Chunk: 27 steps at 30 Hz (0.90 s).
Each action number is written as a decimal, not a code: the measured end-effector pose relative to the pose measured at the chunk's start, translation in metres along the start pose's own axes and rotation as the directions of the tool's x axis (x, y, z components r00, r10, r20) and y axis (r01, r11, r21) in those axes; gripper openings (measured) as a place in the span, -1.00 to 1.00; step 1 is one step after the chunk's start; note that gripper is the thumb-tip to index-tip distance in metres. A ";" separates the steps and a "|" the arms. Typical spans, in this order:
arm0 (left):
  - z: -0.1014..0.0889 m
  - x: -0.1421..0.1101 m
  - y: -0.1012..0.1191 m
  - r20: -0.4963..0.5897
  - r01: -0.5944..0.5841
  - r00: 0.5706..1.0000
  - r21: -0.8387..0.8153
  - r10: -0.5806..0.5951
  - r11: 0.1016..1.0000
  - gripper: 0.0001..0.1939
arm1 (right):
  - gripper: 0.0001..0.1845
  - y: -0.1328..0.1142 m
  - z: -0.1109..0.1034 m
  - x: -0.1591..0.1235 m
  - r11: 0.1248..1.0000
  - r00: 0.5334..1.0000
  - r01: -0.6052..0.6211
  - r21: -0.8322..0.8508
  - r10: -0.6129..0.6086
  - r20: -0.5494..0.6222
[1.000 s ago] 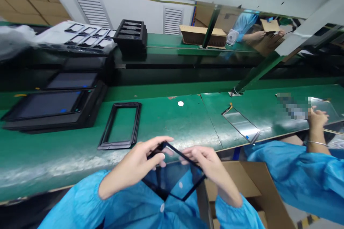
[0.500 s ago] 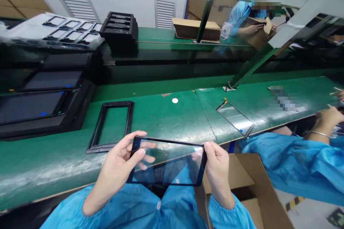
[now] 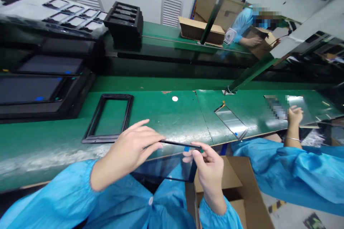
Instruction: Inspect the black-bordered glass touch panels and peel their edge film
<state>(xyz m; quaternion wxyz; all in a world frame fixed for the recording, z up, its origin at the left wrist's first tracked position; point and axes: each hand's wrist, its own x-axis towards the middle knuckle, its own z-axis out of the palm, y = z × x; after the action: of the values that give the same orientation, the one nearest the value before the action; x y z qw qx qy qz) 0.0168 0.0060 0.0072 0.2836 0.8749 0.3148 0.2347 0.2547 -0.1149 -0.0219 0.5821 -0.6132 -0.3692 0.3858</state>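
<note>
A black-bordered glass touch panel (image 3: 172,168) is held up over my lap, in front of the table edge, tilted, with a blue tab near its upper right corner. My right hand (image 3: 209,170) grips its right end, thumb on the near face and fingers behind. My left hand (image 3: 131,148) reaches across the left part, thumb and fingertips closed on the top edge and covering the upper left corner. Beyond my left hand, a black rectangular frame (image 3: 102,138) lies flat on the green table (image 3: 158,114).
Another thin-bordered glass panel (image 3: 231,118) lies right of centre. Black trays (image 3: 77,105) with screens are stacked at left, near a slotted black holder (image 3: 125,25). An open cardboard box (image 3: 255,189) stands below the table. At right, a co-worker's hand (image 3: 295,116) reaches over the tabletop.
My left hand has slid from the panel's left end to its top edge. The panel has tilted and shifted slightly left. The co-worker's hand has moved left over the table.
</note>
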 end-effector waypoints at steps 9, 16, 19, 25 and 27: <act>0.014 0.000 0.019 0.187 0.175 0.974 -0.267 -0.127 0.948 -0.58 | -0.48 -0.009 0.013 0.012 0.988 0.939 -0.108 0.107 0.066 0.339; 0.022 0.000 0.018 0.267 0.500 0.832 -0.739 -0.486 0.452 -0.38 | -0.49 0.003 0.014 0.023 0.955 0.973 -0.202 0.217 0.172 0.151; 0.024 -0.004 0.020 0.273 0.502 0.812 -0.777 -0.515 0.380 -0.32 | -0.50 0.004 0.017 0.025 0.955 0.980 -0.184 0.234 0.161 0.113; 0.030 -0.010 0.023 0.268 0.492 0.808 -0.798 -0.525 0.350 -0.30 | -0.44 -0.005 0.018 0.022 0.978 0.993 -0.106 0.182 0.095 0.065; 0.030 -0.011 0.021 0.289 0.511 0.805 -0.781 -0.518 0.359 -0.29 | -0.47 -0.008 0.015 0.021 0.989 0.997 -0.062 0.132 0.055 0.053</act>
<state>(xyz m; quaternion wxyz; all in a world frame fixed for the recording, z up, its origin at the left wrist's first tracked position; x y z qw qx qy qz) 0.0357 -0.0249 -0.0040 0.7192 0.4882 0.4227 0.2566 0.2499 -0.0892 -0.0148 0.6010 -0.5736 -0.3386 0.4417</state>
